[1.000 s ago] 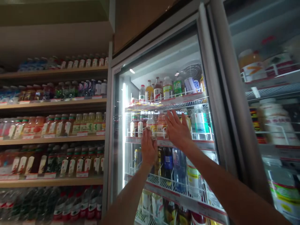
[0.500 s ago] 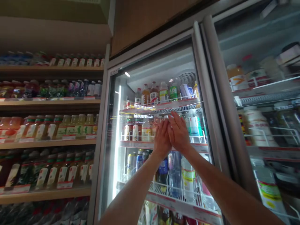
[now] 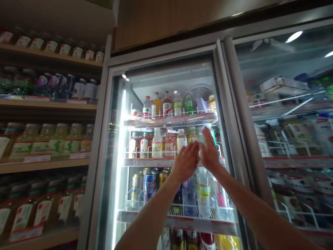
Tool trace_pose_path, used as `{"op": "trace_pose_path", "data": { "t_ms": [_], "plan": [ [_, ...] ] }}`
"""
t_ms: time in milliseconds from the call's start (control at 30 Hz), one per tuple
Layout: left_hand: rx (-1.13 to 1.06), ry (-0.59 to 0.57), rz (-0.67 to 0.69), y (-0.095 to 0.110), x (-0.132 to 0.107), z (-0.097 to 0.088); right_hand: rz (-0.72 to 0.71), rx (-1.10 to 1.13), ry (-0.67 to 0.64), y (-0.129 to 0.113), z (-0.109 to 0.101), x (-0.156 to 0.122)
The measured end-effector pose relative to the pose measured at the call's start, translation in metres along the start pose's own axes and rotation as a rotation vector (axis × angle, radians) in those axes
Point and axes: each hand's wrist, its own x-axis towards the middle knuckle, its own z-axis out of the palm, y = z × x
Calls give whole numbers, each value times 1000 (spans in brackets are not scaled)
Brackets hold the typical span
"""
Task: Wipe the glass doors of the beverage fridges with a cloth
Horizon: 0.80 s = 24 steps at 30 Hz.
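Observation:
My left hand [image 3: 186, 161] and my right hand [image 3: 210, 151] are raised in front of the glass-door drinks fridge [image 3: 166, 55]. Their fingers are stretched out, slightly blurred, and nothing shows in either hand. The fingertips of the left come close to the right palm; whether they touch, I cannot tell. Behind the hands, bottles on the fridge's middle shelf [image 3: 148, 162] are partly hidden. Below the right wrist stands a clear bottle with a yellow-green label [image 3: 203, 189]. Blue cans [image 3: 149, 185] stand left of it, beyond my left forearm.
On the left, wooden shelves [image 3: 52, 167] carry rows of juice bottles [image 3: 48, 139]. A second fridge door [image 3: 293, 159] stands to the right, with a metal upright [image 3: 231, 86] between the doors. The top fridge shelf [image 3: 156, 121] holds several bottles.
The view has turned and shifted closer to the fridge. My hands, pressed close together before, have moved slightly apart, the left lower and the right to the right.

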Motion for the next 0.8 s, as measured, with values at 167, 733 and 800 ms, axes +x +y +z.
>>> {"op": "trace_pose_path", "data": {
  "t_ms": [167,733,800],
  "plan": [
    [92,294,-487,-83,-15,-37,59,-117,-41,18,-19,-19],
    [18,308,-552,-104,53,-30,-19,-51,-135,-1,-58,-29],
    [-10,324,-571,-81,61,-22,-42,-19,-125,-9,-57,-21]
  ]
}}
